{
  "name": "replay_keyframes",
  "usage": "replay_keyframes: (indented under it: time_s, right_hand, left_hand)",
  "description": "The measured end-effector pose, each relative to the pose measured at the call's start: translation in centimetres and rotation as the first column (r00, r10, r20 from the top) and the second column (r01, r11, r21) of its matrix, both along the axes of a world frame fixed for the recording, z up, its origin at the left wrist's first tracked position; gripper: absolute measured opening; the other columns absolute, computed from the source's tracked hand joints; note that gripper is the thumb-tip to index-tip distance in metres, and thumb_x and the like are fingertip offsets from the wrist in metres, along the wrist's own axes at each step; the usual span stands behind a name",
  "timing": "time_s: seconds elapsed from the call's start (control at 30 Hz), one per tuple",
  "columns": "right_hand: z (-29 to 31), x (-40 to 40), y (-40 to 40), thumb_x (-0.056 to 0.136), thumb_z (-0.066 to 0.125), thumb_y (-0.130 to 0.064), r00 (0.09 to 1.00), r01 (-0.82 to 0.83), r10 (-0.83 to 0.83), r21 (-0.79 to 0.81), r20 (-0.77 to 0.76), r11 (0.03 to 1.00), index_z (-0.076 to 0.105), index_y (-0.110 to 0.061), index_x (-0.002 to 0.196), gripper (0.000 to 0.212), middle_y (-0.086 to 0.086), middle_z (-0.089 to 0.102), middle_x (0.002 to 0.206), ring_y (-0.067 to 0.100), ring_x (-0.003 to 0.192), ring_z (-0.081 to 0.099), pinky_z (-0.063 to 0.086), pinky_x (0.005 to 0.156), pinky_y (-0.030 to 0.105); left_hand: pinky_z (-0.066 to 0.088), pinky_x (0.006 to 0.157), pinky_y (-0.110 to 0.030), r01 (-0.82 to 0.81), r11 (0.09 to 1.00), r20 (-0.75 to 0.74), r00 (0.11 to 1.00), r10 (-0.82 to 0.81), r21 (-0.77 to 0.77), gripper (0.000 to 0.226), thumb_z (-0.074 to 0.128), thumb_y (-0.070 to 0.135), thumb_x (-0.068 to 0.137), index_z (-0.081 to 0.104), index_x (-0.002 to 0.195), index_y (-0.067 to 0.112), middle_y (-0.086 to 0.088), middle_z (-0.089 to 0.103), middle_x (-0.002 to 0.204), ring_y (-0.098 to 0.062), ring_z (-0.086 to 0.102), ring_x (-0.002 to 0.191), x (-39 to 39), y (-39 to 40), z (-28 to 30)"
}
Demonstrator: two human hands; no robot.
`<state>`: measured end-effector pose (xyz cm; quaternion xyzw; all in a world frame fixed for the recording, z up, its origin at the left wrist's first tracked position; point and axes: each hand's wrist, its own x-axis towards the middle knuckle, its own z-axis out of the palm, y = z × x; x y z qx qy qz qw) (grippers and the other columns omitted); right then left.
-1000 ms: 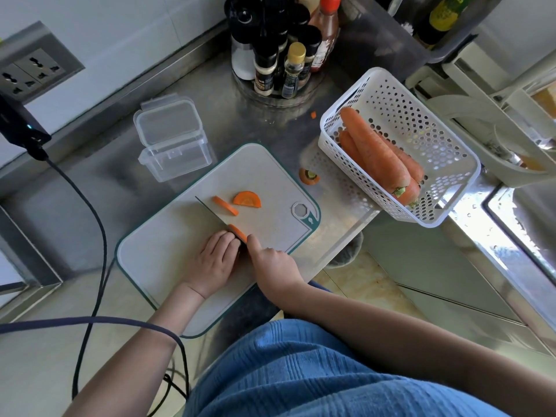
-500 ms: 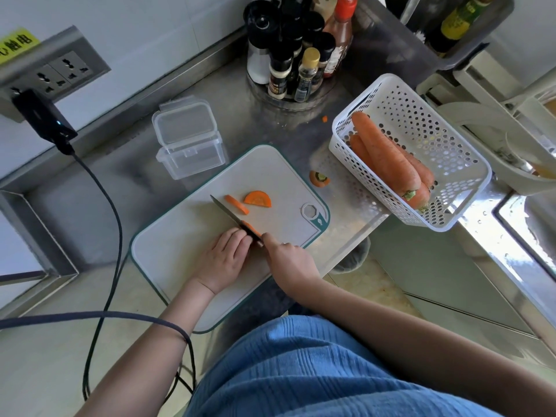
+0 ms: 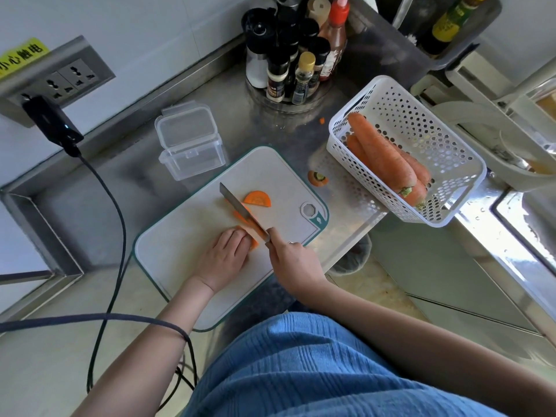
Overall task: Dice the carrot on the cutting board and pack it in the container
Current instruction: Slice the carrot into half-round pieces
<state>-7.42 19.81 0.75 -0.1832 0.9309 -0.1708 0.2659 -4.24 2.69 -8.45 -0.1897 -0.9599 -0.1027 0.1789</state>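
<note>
Here the left hand (image 3: 224, 257) pins a carrot (image 3: 252, 240) piece w/ curled fingers, mid-frame on the board (image 3: 180, 251), steadying it. Right hand (image 3: 290, 260) grips the knife (image 3: 242, 210), blade angled over it. Container (image 3: 192, 145) waits open, upper left, near for packing.

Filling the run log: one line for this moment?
stage: dicing | left hand: holds carrot piece | right hand: grips knife | container: empty
</note>
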Motion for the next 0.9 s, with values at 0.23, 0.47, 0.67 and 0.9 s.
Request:
replay_keyframes:
  time_s: [0.23, 0.47, 0.67, 0.9]
  right_hand:
    - [0.1, 0.8, -0.2, 0.105, 0.026, -0.029, 0.996, -0.092, 0.093, 0.026, -0.019, 0.995, 0.032, -0.017, 0.118, 0.019, 0.003, 0.041, 0.06, 0.029, 0.053, 0.048, 0.035, 0.046, 0.031]
    - [-0.3, 1.1, -0.3, 0.104, 0.028, -0.026, 0.995, -0.101, 0.101, 0.045, 0.005, 0.994, 0.031, -0.016, 0.118, 0.018, 0.009, 0.048, 0.066, 0.034, 0.059, 0.055, 0.049, 0.053, 0.04]
    - [-0.6, 1.3, -0.5, 0.104, 0.03, -0.021, 0.995, -0.102, 0.102, 0.043, 0.002, 0.994, 0.03, -0.016, 0.114, 0.011, 0.009, 0.05, 0.064, 0.033, 0.056, 0.055, 0.049, 0.051, 0.039]
    - [-0.9, 1.2, -0.5, 0.104, 0.03, -0.023, 0.996, -0.091, 0.091, 0.027, 0.013, 0.995, 0.032, -0.014, 0.112, 0.013, 0.011, 0.054, 0.067, 0.032, 0.056, 0.055, 0.052, 0.053, 0.042]
  left_hand:
    - [0.04, 0.079, -0.034, -0.005, 0.999, -0.039, 0.999, 0.004, -0.041, 0.023, 0.027, 0.016, 0.097, 0.048, 0.096, 0.007, -0.013, 0.053, 0.088, -0.026, 0.046, 0.086, 0.0, -0.1, 0.1]
    - [0.038, 0.075, -0.033, -0.003, 1.0, -0.062, 0.998, 0.003, 0.001, 0.007, 0.041, 0.013, 0.089, 0.046, 0.091, 0.009, -0.01, 0.044, 0.085, -0.026, 0.043, 0.081, 0.3, 0.1, 0.1]
    - [0.044, 0.076, -0.033, -0.007, 1.0, -0.063, 0.998, 0.005, -0.025, 0.015, 0.033, 0.015, 0.095, 0.046, 0.093, 0.008, -0.011, 0.048, 0.088, -0.025, 0.045, 0.084, 0.4, -0.1, -0.2]
    - [0.041, 0.081, -0.034, 0.002, 1.0, -0.05, 0.999, -0.002, -0.011, 0.021, 0.028, 0.016, 0.098, 0.046, 0.096, 0.007, -0.011, 0.041, 0.094, -0.027, 0.045, 0.087, 0.4, -0.2, -0.4]
